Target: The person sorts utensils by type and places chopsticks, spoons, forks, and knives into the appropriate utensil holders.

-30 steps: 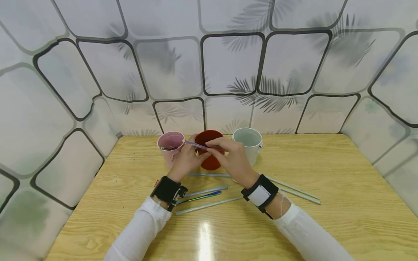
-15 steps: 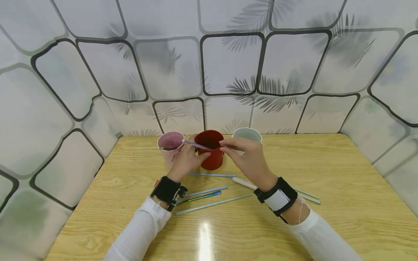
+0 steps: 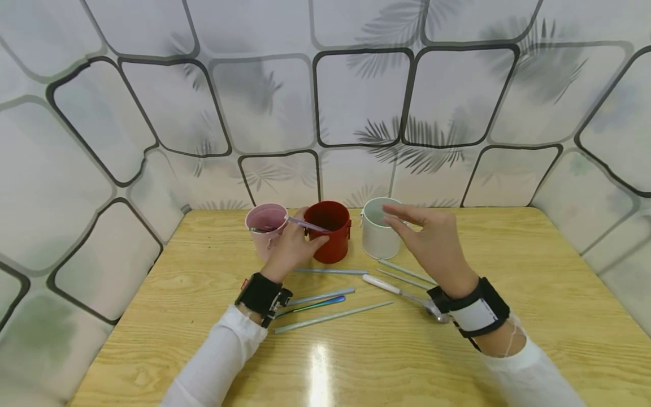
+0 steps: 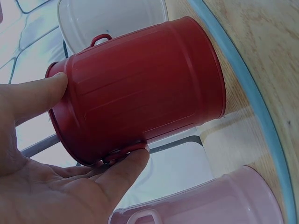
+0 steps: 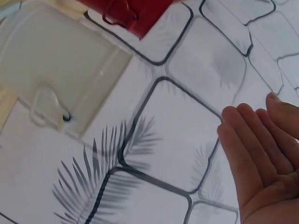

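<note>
My left hand (image 3: 293,247) grips the red bucket (image 3: 333,247) at its left side. In the left wrist view its thumb presses the rim, and its fingers (image 4: 126,170) lie by the side handle. A thin purple straw (image 3: 300,223) leans in the bucket's mouth, its upper end sticking out to the left over the hand; its lower end is hidden inside. My right hand (image 3: 432,240) is raised in front of the white bucket (image 3: 378,242), holding nothing, thumb and fingers apart.
A pink bucket (image 3: 264,243) with a metal item inside stands left of the red one. Before the buckets lie several straws, among them a pale green straw (image 3: 333,318), a blue straw (image 3: 333,272) and a blue-green stick (image 3: 317,305). A white-handled spoon (image 3: 381,284) lies to the right.
My right hand has let go of the purple straw and moved right, away from the red bucket. The straw now rests in that bucket. My left hand stays put.
</note>
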The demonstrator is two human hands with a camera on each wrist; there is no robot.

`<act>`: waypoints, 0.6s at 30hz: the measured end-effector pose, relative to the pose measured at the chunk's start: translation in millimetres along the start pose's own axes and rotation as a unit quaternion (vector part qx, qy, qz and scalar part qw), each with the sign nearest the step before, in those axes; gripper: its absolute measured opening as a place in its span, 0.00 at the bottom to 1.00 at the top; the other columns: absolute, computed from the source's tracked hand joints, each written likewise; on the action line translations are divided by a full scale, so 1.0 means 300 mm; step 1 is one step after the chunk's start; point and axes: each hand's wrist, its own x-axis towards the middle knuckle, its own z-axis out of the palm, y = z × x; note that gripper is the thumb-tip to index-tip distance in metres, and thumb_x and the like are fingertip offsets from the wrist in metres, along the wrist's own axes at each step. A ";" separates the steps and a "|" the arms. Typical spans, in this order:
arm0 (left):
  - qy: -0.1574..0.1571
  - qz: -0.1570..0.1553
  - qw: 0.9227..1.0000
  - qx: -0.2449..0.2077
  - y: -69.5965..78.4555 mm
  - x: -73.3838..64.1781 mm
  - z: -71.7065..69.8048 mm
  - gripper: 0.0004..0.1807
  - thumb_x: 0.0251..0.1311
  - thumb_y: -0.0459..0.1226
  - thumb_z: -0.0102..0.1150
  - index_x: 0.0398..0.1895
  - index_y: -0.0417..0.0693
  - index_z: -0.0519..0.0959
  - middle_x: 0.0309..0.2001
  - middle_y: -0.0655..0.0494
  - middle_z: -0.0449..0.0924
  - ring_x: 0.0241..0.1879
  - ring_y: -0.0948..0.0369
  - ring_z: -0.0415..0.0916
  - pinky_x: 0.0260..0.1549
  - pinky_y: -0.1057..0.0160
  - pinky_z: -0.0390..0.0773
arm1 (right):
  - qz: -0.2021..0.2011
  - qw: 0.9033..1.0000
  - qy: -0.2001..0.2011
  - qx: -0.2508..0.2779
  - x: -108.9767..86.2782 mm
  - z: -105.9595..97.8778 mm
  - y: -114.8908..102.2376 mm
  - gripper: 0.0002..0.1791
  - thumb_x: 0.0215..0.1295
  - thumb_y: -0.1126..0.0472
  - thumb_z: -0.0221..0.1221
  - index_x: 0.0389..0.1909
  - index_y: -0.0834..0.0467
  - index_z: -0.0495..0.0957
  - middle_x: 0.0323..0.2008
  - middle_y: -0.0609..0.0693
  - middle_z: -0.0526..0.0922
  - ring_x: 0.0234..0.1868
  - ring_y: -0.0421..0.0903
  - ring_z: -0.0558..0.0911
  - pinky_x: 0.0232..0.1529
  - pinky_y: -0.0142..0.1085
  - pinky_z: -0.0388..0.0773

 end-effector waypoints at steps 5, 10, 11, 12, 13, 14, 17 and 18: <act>-0.002 -0.007 1.000 0.011 0.004 0.001 0.001 0.36 0.61 0.31 0.72 0.68 0.28 0.65 0.62 0.33 0.75 0.61 0.41 0.74 0.61 0.42 0.75 | 0.054 0.997 -0.036 -0.035 -0.001 -0.073 -0.009 0.17 0.59 0.70 0.72 0.51 0.62 0.88 0.45 0.57 0.90 0.46 0.54 0.89 0.47 0.39 0.85; -0.003 -0.008 1.000 0.011 0.007 -0.001 -0.001 0.35 0.61 0.31 0.71 0.68 0.28 0.66 0.62 0.33 0.75 0.61 0.40 0.74 0.61 0.41 0.75 | 0.124 0.982 -0.122 -0.071 -0.001 -0.130 -0.014 0.19 0.64 0.66 0.70 0.56 0.64 0.85 0.51 0.61 0.87 0.50 0.61 0.87 0.48 0.55 0.84; -0.003 -0.008 1.000 0.010 0.008 -0.001 -0.001 0.35 0.61 0.31 0.71 0.68 0.28 0.66 0.62 0.33 0.75 0.61 0.40 0.74 0.60 0.41 0.75 | 0.134 0.978 -0.139 -0.078 0.000 -0.138 -0.013 0.20 0.64 0.66 0.70 0.56 0.65 0.84 0.52 0.62 0.87 0.50 0.62 0.87 0.48 0.56 0.84; -0.003 -0.008 1.000 0.009 0.008 -0.001 -0.001 0.35 0.61 0.31 0.71 0.68 0.28 0.66 0.62 0.33 0.75 0.61 0.40 0.74 0.60 0.41 0.75 | 0.142 0.974 -0.154 -0.085 0.001 -0.145 -0.010 0.20 0.65 0.65 0.70 0.57 0.65 0.84 0.52 0.62 0.86 0.51 0.63 0.86 0.49 0.57 0.83; -0.002 -0.007 1.000 0.009 0.007 -0.001 0.000 0.35 0.62 0.31 0.71 0.68 0.28 0.66 0.62 0.33 0.75 0.61 0.40 0.74 0.60 0.41 0.75 | 0.149 0.970 -0.168 -0.091 0.001 -0.150 -0.007 0.19 0.65 0.64 0.70 0.56 0.65 0.84 0.53 0.63 0.86 0.51 0.63 0.86 0.49 0.57 0.83; -0.002 -0.005 1.000 0.009 0.007 -0.001 0.000 0.35 0.62 0.30 0.71 0.68 0.28 0.66 0.62 0.33 0.75 0.61 0.40 0.74 0.60 0.40 0.75 | 0.157 0.966 -0.182 -0.097 0.001 -0.155 -0.004 0.19 0.66 0.64 0.70 0.56 0.66 0.84 0.53 0.63 0.86 0.51 0.63 0.86 0.50 0.58 0.83; 0.000 0.003 1.000 0.006 0.007 -0.001 0.000 0.35 0.61 0.30 0.71 0.68 0.27 0.66 0.62 0.32 0.74 0.60 0.40 0.74 0.59 0.40 0.75 | 0.183 0.952 -0.220 -0.108 -0.002 -0.160 0.009 0.18 0.67 0.63 0.68 0.55 0.67 0.84 0.52 0.64 0.86 0.51 0.64 0.86 0.50 0.59 0.82; 0.000 0.006 1.000 0.006 0.006 -0.001 0.000 0.35 0.61 0.30 0.71 0.68 0.27 0.66 0.62 0.32 0.74 0.59 0.40 0.74 0.58 0.40 0.76 | 0.192 0.947 -0.231 -0.111 -0.004 -0.159 0.015 0.18 0.67 0.63 0.68 0.55 0.68 0.84 0.51 0.64 0.86 0.51 0.64 0.86 0.49 0.59 0.82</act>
